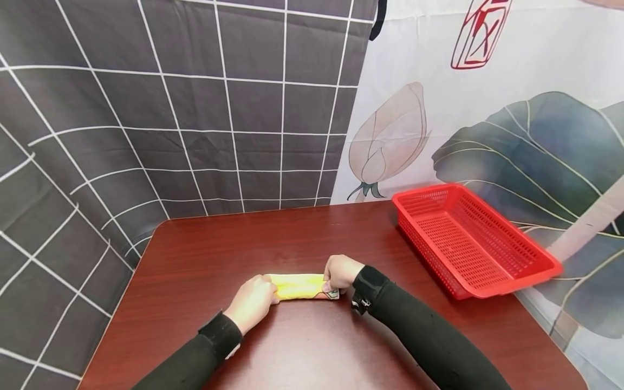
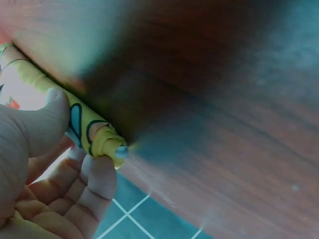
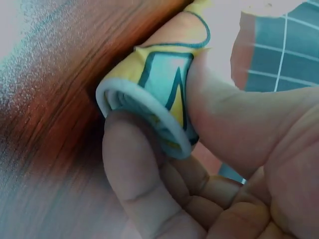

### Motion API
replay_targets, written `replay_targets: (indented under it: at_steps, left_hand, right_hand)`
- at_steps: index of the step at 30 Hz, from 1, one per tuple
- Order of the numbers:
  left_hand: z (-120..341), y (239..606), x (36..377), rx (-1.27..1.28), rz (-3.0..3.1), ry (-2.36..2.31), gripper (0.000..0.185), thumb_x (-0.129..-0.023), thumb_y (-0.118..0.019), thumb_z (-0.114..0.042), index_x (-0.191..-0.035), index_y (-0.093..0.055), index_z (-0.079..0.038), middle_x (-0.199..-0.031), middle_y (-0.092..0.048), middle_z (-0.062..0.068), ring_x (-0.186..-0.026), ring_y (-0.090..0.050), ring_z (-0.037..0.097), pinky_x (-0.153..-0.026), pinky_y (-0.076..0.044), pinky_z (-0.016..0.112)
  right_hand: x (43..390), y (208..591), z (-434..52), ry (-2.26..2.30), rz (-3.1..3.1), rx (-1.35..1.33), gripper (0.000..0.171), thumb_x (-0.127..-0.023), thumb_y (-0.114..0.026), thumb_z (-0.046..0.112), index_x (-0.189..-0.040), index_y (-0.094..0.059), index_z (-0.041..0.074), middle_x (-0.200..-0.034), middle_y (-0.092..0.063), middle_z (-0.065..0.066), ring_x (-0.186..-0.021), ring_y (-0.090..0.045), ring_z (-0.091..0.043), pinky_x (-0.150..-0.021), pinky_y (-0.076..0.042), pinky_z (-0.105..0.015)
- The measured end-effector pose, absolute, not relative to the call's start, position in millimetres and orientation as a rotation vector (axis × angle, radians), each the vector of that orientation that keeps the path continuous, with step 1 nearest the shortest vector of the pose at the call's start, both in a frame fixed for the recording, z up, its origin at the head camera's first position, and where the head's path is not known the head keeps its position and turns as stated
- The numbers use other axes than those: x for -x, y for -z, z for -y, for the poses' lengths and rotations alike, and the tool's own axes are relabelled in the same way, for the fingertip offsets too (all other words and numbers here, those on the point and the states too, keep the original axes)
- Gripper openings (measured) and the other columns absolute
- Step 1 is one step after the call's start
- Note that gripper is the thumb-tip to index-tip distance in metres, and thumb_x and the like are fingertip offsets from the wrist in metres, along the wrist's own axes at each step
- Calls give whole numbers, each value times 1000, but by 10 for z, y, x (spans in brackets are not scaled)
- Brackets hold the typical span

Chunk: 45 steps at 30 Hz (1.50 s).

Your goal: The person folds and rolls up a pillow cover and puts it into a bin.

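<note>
A rolled yellow cloth (image 1: 300,286) lies on the dark red bench (image 1: 205,254), held at both ends. The left hand (image 1: 251,301) pinches its left end between thumb and fingers; the right hand (image 1: 341,272) pinches the right end likewise. A red basket (image 1: 507,281) sits well apart at right.

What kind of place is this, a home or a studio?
Probably a staged recording corner, not a lived-in room. Printed cloth backdrops hang behind a small wooden table that bears only a red basket and the rolled yellow cloth gripped by both hands.
</note>
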<state>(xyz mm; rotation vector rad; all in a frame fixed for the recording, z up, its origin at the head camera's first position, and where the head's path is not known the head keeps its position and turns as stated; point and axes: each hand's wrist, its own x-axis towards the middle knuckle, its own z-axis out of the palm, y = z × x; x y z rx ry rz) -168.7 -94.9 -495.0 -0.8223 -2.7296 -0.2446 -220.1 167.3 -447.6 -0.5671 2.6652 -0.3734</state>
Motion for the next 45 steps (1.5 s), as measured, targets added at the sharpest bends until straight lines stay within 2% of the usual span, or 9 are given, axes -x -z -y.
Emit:
replay_targets:
  at_steps: [6,11,14,19,23,28,35,42,45]
  left_hand:
    - [966,4961,1684,824,2741,215,16,-77,-90,-13,-76,-75,-12,-80,-61,2,-73,-57,20,-72,-55,36]
    - [957,4934,1681,806,2771,242,13,-79,-88,-12,-75,-75,-12,-78,-63,2,-74,-56,20,-71,-54,36]
    - [965,4917,1673,805,2754,219,13,-78,-89,-13,-75,-76,-13,-76,-63,1,-72,-54,19,-68,-52,34]
    - [973,4890,1676,789,2724,136,14,-78,-91,-18,-74,-77,-16,-71,-63,-1,-70,-52,19,-68,-49,33]
    - [983,4897,1673,785,2705,111,17,-79,-91,-21,-72,-76,-16,-70,-62,-1,-69,-54,19,-69,-52,34]
    - [1005,4920,1667,794,2690,109,17,-78,-91,-19,-72,-75,-16,-71,-62,-1,-69,-57,20,-68,-53,35]
    - [1063,4954,1653,845,2723,205,27,-74,-94,-19,-71,-67,-17,-72,-61,-2,-72,-61,20,-70,-55,36]
    - [1092,4933,1647,722,2886,364,30,-76,-95,-20,-82,-65,-17,-74,-61,-7,-74,-60,15,-72,-53,35]
    - [1086,4922,1642,719,2879,356,32,-78,-94,-17,-80,-63,-17,-72,-60,-6,-72,-60,16,-70,-53,36]
  right_hand:
    - [2274,4477,-1686,485,-2607,372,31,-88,-88,25,-63,-74,15,-57,-61,12,-51,-60,-6,-55,-54,-21]
    - [2307,4533,-1716,453,-2680,405,29,-84,-92,29,-66,-72,17,-65,-62,13,-65,-54,-7,-64,-48,-23]
    - [2239,4555,-1717,481,-2768,499,32,-80,-95,23,-67,-67,18,-67,-61,12,-68,-53,-8,-67,-46,-25]
    - [1983,4578,-1637,383,-3049,863,36,-71,-96,13,-62,-61,17,-61,-55,9,-59,-50,-9,-58,-45,-28]
    - [1752,4674,-1592,-148,-3302,1176,31,-74,-92,27,-62,-65,18,-62,-60,5,-58,-56,-14,-59,-48,-28]
    - [1560,4767,-1578,-593,-3337,1264,19,-84,-83,28,-74,-72,15,-69,-62,2,-63,-58,-17,-64,-47,-28]
    - [1580,4782,-1581,-535,-3344,1237,29,-78,-90,37,-73,-72,14,-69,-61,2,-65,-59,-18,-67,-49,-29]
    - [1636,4802,-1601,-399,-3333,1240,24,-74,-92,31,-67,-73,18,-66,-63,3,-63,-60,-17,-67,-49,-28]
    - [1651,4805,-1601,-394,-3342,1242,24,-76,-91,31,-65,-73,19,-65,-63,4,-63,-60,-17,-66,-49,-28]
